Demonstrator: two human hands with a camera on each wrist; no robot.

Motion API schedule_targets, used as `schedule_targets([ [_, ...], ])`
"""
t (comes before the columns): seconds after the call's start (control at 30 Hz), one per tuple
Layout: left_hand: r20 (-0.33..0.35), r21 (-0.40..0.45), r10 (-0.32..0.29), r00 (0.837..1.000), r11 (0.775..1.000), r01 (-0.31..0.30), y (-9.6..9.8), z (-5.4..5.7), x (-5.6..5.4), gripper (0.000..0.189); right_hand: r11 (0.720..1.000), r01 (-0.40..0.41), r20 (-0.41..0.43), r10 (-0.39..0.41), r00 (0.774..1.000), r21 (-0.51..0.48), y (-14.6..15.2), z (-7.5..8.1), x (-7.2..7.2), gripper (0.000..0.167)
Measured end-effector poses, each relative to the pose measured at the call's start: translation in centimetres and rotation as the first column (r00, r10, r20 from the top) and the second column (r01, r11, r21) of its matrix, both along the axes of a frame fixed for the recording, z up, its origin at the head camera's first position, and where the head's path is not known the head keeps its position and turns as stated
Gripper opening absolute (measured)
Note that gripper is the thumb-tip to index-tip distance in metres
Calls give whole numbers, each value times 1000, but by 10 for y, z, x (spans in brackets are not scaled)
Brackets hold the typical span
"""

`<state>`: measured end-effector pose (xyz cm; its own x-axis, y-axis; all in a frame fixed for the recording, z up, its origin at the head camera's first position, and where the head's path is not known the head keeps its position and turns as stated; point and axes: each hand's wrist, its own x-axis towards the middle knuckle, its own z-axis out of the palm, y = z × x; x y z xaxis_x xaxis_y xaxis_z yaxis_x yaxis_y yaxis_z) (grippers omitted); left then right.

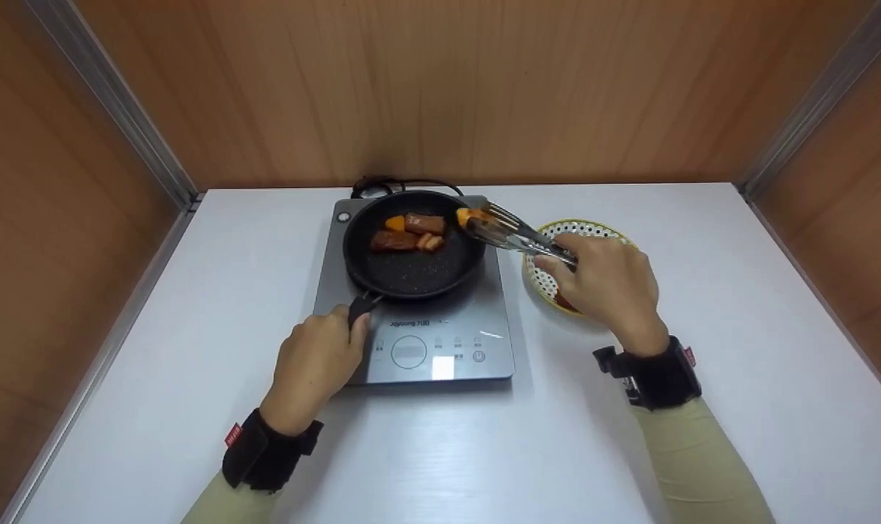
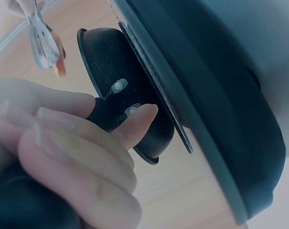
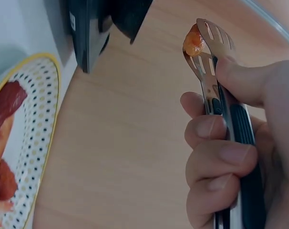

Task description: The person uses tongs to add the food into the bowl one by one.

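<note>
My left hand (image 1: 317, 356) grips the black handle (image 1: 362, 306) of a frying pan (image 1: 411, 278); the left wrist view shows the fingers curled round it. Several food pieces lie in the pan, among them brown meat-like pieces (image 1: 394, 241) and an orange piece (image 1: 395, 223). With my right hand (image 1: 604, 280) I hold metal tongs (image 1: 517, 236) over the pan's right rim. Pinched between the slotted tong ends is an orange-brown food piece (image 3: 194, 42). Below the right hand stands a dotted plate (image 1: 539, 280) with a yellow rim, partly hidden; red and orange food (image 3: 6, 105) lies on it.
The pan is on a silver induction cooker (image 1: 411, 367) with a control panel at its front. A black cord (image 1: 426, 182) runs behind it. Wooden panels (image 1: 448, 87) close off the back and sides of the white table (image 1: 426, 451).
</note>
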<state>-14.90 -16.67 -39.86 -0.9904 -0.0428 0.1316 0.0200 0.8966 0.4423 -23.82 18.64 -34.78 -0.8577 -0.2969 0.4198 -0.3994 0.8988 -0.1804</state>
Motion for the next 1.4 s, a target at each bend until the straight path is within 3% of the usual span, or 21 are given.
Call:
schedule_targets([
  [0.3,5,2,2,1000,1000,-2,-4,0,1,36,976,-139,63,130,990,170,-64,1,-18,41],
  [0.57,3,8,-7,1000,1000,7,-1,-3,0,36,948,-169,155,130,979,269,-99,-8,-33,46],
  [0.93,14,17,1,1000,1000,-1,-3,0,0,36,934,-176,146,136,980,311,-128,-16,-44,45],
  [1.4,16,-2,0,1000,1000,0,-3,-2,-1,36,939,-161,122,129,984,304,-134,-24,-43,46],
])
